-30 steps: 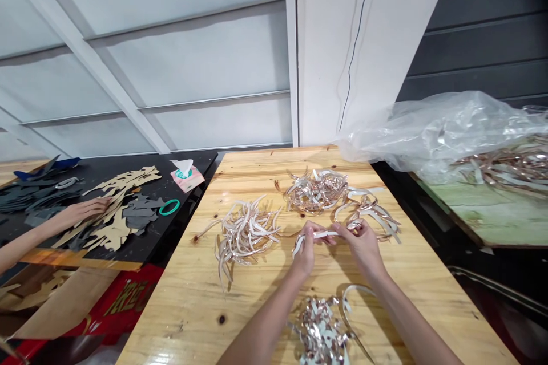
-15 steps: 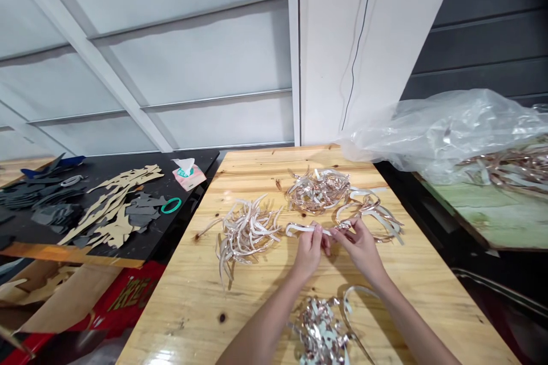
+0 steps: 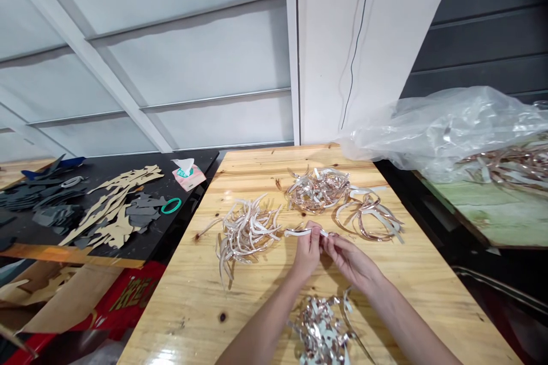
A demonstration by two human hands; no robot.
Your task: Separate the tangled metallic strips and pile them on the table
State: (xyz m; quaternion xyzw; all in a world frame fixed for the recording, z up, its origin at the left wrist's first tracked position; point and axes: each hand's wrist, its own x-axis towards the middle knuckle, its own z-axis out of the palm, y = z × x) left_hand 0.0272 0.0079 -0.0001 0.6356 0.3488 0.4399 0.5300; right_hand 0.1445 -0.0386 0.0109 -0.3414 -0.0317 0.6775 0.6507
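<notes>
Left hand (image 3: 308,250) and right hand (image 3: 351,261) pinch a pale strip (image 3: 298,232) between them, above a knotty wooden table (image 3: 252,296); a white wall (image 3: 327,68) stands beyond them, a black table (image 3: 115,164) to their left

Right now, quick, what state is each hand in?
Left hand: closed, pinching a pale strip.
Right hand: closed on the same strip, close beside the left; fingertip contact partly hidden.

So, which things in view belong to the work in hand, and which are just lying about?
Probably in the job:
held strip
left pile
far pile
right pile
near pile

Probably just lying about:
tissues
green ring
tan pieces
clear plastic
</notes>
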